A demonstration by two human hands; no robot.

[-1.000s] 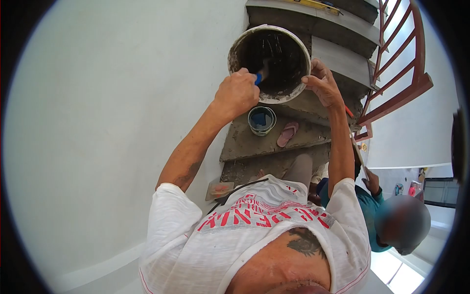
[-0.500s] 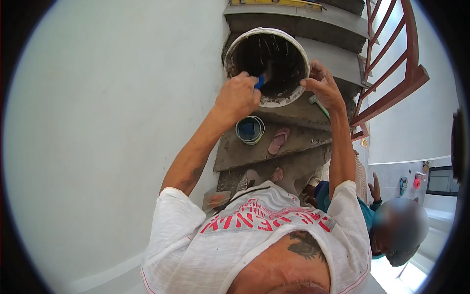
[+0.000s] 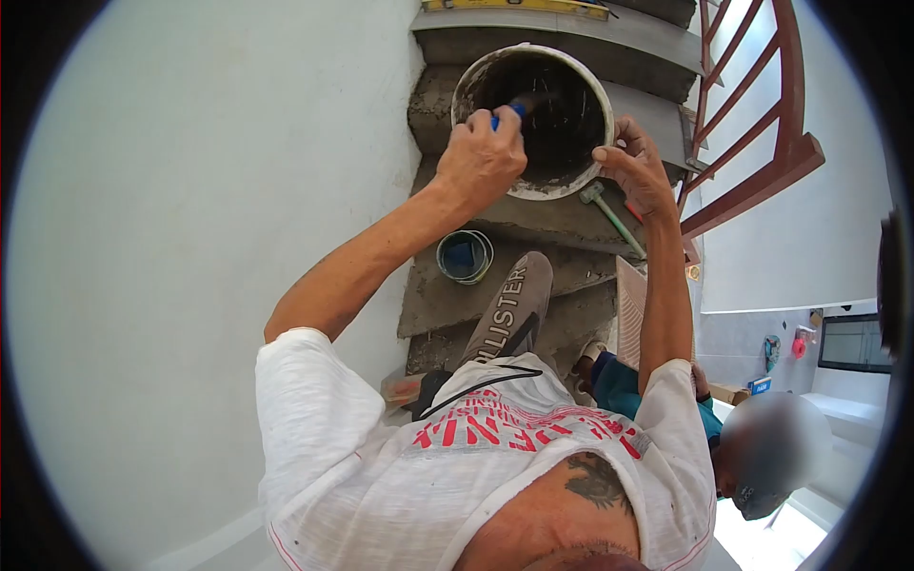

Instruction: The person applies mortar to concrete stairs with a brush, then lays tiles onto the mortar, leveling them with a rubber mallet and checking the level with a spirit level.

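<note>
At the rim of the one big white bucket (image 3: 598, 133), the left hand (image 3: 484, 160) is closed in a fist around one tool with a blue handle (image 3: 507, 112); the tool's dark end pokes into the bucket, too dim to make out; the right hand (image 3: 636, 169) grips the bucket's rim on the other side, thumb and fingers curled over the edge; the bucket is dirty inside and tipped toward the person, resting on a grey concrete step (image 3: 562, 217); just beside the right hand, near the step's right edge, lies one tool with a green handle (image 3: 606, 215); one step lower, near its left edge, sits one small tin (image 3: 465, 256) with something blue in it; one yellow level (image 3: 519, 6) lies on a step above the bucket; the red stair railing (image 3: 762, 124) runs along the right side; one other person in a teal top (image 3: 624, 385) is lower down on the right.
</note>
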